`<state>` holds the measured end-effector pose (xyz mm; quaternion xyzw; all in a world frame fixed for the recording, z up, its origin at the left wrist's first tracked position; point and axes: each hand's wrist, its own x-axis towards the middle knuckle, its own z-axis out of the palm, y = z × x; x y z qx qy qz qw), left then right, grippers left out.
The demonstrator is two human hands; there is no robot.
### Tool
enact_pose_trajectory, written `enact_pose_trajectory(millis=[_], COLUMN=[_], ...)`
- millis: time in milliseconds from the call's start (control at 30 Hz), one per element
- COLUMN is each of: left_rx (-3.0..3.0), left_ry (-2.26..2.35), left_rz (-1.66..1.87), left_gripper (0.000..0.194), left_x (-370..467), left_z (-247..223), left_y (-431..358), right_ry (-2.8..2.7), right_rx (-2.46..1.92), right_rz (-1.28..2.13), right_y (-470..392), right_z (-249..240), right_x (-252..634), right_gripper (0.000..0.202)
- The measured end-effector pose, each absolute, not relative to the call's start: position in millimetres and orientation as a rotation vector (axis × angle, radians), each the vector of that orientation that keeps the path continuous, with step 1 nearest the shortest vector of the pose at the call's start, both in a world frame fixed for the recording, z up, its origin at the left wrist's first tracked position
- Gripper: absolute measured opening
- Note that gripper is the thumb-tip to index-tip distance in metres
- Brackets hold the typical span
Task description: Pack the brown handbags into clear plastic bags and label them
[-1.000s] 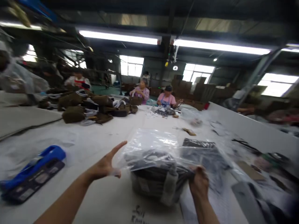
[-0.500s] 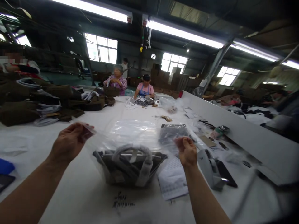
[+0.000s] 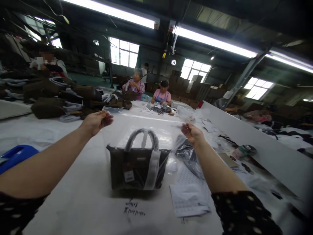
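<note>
A dark handbag (image 3: 139, 168) with wrapped handles and a white tag stands on the white table, inside a clear plastic bag (image 3: 161, 125). The plastic bag's top edge is stretched between my two hands. My left hand (image 3: 99, 122) pinches its upper left corner, above and left of the handbag. At the upper right corner, my right hand (image 3: 192, 132) grips the film with its fingers closed. Both handles of the handbag point up under the film.
Printed papers (image 3: 189, 199) and dark items in plastic (image 3: 188, 151) lie right of the handbag. A blue object (image 3: 21, 156) is at the left, brown bags (image 3: 49, 107) are piled beyond. A jar (image 3: 243, 151) stands near the white partition (image 3: 244, 137). Several people work farther back.
My hands have raised the plastic bag's mouth and pulled it taut. The handbag now stands more upright and shows its front. The view has swung left, and the grey device at the right is out of sight.
</note>
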<state>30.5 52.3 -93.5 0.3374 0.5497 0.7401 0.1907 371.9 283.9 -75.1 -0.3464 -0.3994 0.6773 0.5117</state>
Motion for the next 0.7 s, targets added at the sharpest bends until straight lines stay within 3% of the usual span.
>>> enact_pose_trajectory(millis=[100,200,267,500,600,700], left_rx=[0.939,0.937,0.888,0.619,0.959,1.542], left_ry=[1.517,1.539,1.581,1.572,1.685,1.705], left_rz=[2.112,2.097,1.946,1.39,0.991,0.552], left_gripper=[0.034,0.034,0.04,0.04,0.033,0.036], left_x=[14.0,9.6,14.3,73.5,85.0,74.6], left_z=[-66.1,-81.2,-120.6,-290.3,-324.0,-343.3], left_y=[47.4,10.4,-18.8,-85.0,-112.6,-138.8], right_ry=[-0.963,-1.016,-1.155,-1.489,-1.707,-1.982], right_rx=[-0.743,-0.659,-0.639,-0.929,-1.063,-1.126], right_rz=[1.623,1.618,1.641,1.879,1.996,2.035], right_y=[293.2,283.8,271.5,201.5,182.8,167.4], right_z=[-49.2,-69.5,-112.7,-302.9,-328.8,-307.7], right_x=[363.4,385.6,406.6,452.2,473.3,483.6], right_gripper=[0.032,0.02,0.011,0.041,0.046,0.041])
